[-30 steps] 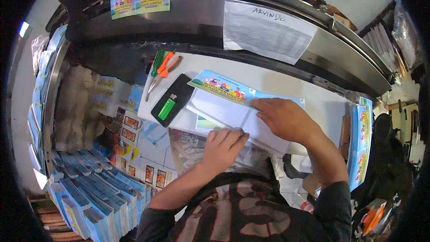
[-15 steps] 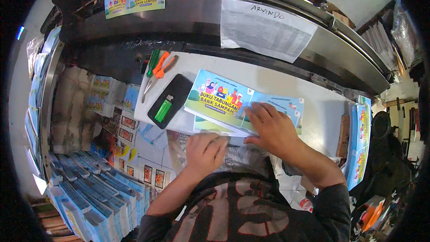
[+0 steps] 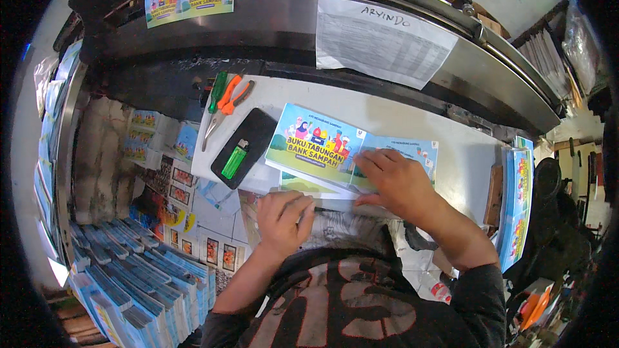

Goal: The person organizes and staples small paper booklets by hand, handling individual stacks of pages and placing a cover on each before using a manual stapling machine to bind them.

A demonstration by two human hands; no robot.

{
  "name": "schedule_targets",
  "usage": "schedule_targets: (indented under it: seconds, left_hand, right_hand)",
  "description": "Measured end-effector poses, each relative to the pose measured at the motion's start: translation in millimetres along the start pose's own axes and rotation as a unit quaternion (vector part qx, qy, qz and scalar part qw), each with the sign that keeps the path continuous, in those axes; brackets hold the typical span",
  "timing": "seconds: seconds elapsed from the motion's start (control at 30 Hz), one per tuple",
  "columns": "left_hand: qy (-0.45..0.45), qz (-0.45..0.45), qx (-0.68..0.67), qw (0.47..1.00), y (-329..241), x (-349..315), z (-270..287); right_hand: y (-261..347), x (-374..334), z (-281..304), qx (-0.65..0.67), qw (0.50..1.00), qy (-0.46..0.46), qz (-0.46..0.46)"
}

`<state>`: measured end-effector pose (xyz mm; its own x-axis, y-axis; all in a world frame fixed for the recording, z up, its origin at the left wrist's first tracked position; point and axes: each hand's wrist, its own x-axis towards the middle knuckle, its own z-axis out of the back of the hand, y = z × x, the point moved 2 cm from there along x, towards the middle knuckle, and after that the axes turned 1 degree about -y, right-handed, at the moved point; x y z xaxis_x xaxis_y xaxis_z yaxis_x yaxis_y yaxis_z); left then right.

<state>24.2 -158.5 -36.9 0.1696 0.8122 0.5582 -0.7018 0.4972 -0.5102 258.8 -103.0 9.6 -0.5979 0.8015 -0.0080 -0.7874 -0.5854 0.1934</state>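
Observation:
A booklet (image 3: 316,145) with a blue and green printed cover and yellow lettering lies tilted on the white tabletop (image 3: 464,187). Under its right side a similar printed cover (image 3: 422,149) pokes out, and pale green and white sheets (image 3: 306,183) show below its front edge. My right hand (image 3: 400,183) rests over the booklet's right end, fingers stretched across it and thumb apart near the table edge. At the front edge, left of the sheets, is my left hand (image 3: 284,220), its fingers curled; whatever they may hold is hidden.
Left of the booklet lie a black phone (image 3: 258,135) with a green lighter (image 3: 235,160) on it, orange-handled pliers (image 3: 233,95) and a green-handled tool (image 3: 218,93). Stacked booklets (image 3: 142,277) fill the lower left; more booklets (image 3: 516,203) stand at the right table end.
My left hand has drawn slightly left, away from the sheets' front edge. My right hand has shifted a little right over the booklet, which stays nearly in place.

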Motion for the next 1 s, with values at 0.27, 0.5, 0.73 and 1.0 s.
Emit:
schedule_targets:
  seconds: [0.27, 0.5, 0.73, 1.0]
  left_hand:
    - [0.005, 0.015, 0.001, 1.000, 12.2, -1.7, 3.7]
    - [-0.074, 0.010, 0.040, 0.996, 35.5, 53.3, 40.5]
    - [-0.149, 0.146, -0.134, 0.969, 68.0, 207.0, 30.9]
    - [-0.021, 0.242, -0.045, 0.969, 132.5, 351.9, -35.9]
  right_hand:
    - [-10.8, 12.0, 33.8, 0.058, 0.989, 0.124, -0.055]
    - [-90.1, 77.0, 203.3, -0.106, 0.941, -0.290, -0.135]
    - [-135.9, 145.5, 146.3, -0.211, 0.894, -0.394, 0.003]
    - [-108.2, 72.1, 50.9, 0.030, 0.977, -0.212, -0.012]
